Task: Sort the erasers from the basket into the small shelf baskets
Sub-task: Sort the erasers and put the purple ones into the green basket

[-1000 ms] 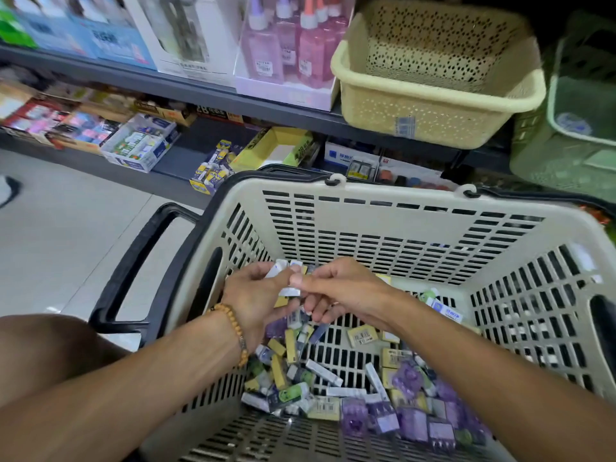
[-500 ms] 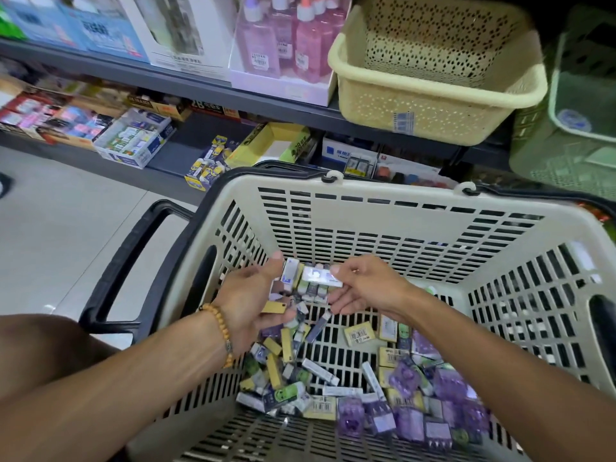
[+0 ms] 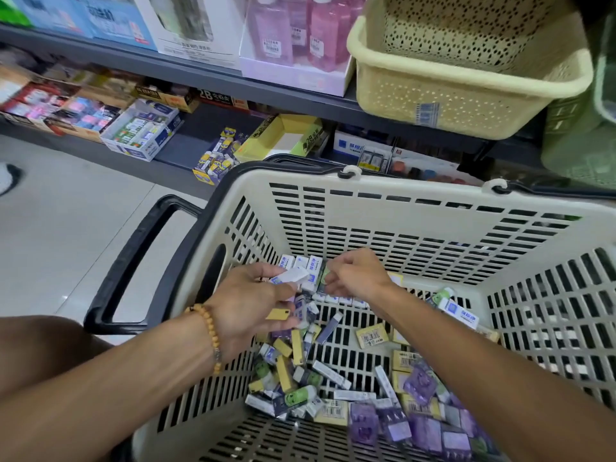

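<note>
Your left hand (image 3: 248,303) covered most of the white eraser (image 3: 289,275) it pinched, and motion blurred both. Your right hand's (image 3: 355,275) fingertips were hidden behind the knuckles, so whether they held anything was unclear. The frame cut the basket's (image 3: 400,208) near rim. Eraser labels were too small to read.

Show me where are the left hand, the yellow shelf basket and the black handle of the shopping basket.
left hand (image 3: 248,303): head view, on the back of the hand.
yellow shelf basket (image 3: 466,98): head view, on its front wall.
black handle (image 3: 133,258): head view, on the long bar.
</note>
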Demonstrator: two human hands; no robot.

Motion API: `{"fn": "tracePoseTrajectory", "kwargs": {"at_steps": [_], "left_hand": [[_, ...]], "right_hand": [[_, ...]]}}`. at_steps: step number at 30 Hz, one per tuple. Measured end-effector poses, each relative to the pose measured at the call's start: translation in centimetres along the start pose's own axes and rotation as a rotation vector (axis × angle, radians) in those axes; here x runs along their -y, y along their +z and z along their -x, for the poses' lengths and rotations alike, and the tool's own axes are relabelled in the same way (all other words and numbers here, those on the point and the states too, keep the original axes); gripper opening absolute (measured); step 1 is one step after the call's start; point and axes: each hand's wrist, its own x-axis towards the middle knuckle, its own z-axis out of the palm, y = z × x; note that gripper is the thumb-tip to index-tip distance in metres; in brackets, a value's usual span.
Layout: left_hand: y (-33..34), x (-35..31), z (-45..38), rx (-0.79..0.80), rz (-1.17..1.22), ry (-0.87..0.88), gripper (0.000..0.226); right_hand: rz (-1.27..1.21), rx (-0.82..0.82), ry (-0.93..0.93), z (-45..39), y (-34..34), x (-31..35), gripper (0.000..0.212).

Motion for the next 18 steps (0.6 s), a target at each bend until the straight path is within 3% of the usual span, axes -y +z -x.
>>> {"fn": "tracePoseTrajectory", "kwargs": {"at_steps": [2, 4, 7, 10, 13, 18], "left_hand": [[0.3, -0.1, -0.2, -0.004, -0.022, 0.015, 0.031], [0.7, -0.2, -0.3, 0.008, -0.035, 0.024, 0.029], [0.9, -0.6, -0.2, 0.052, -0.044, 0.019, 0.027], [0.7, -0.9, -0.4, 0.086, 0.034, -0.053, 0.029], [0.4, -1.0, -0.2, 0.088, 0.098, -0.146, 0.034], [-0.1, -0.2, 0.3, 0.173, 0.021, -0.151, 0.033]], "right_hand": [[-0.035, 0.061, -0.041, 1.2, -0.6, 0.7, 0.032], [-0.032, 0.246, -0.057, 2.5, -0.7, 1.6, 0.044], [-0.035, 0.415, -0.078, 3.5, -0.6, 2.1, 0.026], [-0.152, 0.336, -0.061, 3.0, -1.9, 1.7, 0.014], [-0.009, 0.186, -0.023, 1.8, -3.9, 0.5, 0.011], [0.099, 0.129, 0.099, -0.5, -3.8, -0.8, 0.008]]}}
